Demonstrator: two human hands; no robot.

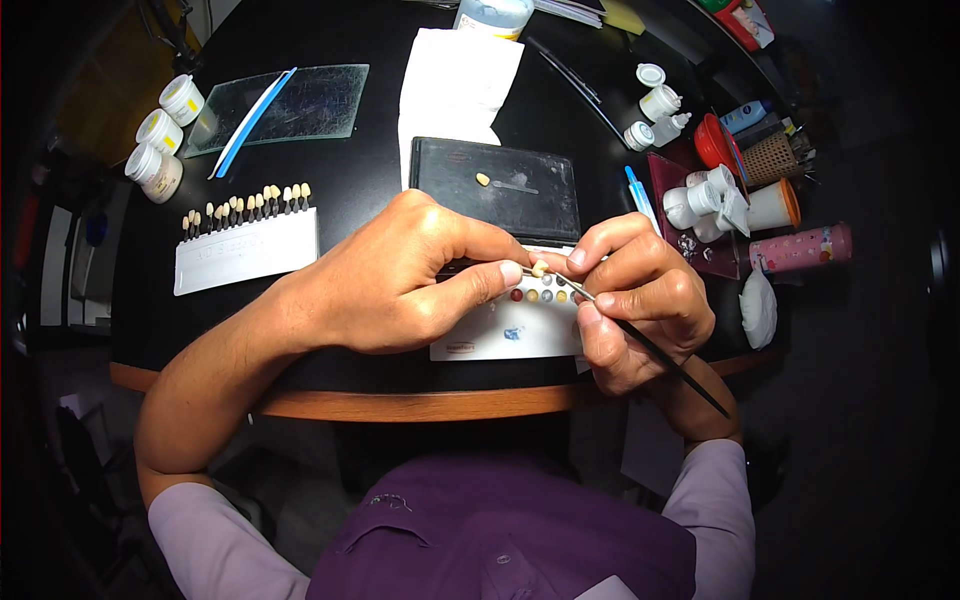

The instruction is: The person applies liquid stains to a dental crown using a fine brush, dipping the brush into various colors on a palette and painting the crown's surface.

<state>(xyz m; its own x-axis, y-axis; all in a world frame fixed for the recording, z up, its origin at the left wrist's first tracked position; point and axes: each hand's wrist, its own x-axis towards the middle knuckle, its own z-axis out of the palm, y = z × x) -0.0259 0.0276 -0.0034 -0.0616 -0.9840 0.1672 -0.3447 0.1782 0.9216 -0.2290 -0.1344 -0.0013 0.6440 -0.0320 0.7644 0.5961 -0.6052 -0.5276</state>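
A small tooth-coloured dental crown (540, 268) sits at the fingertips of my left hand (405, 275), whose thumb and forefinger are closed in a pinch. Whether they grip it directly or by a thin holder is hard to see. My right hand (655, 300) is closed around a fine paintbrush (668, 357) with a dark handle, its tip close to the crown. Right below the fingers lies a white palette (475, 342) with rows of coloured paint wells and a blue smear. Behind the hands, a black tray (440, 180) carries another tooth-coloured crown (483, 180).
A tooth shade guide (245, 255) stands left, near white jars (158, 132), a glass slab (325, 105) and a blue-white strip (250, 125). Tissue paper (455, 85) lies behind the tray. Bottles (660, 102), cups (705, 200) and a pink cylinder (805, 247) crowd the right. The table's wooden edge (420, 404) is near me.
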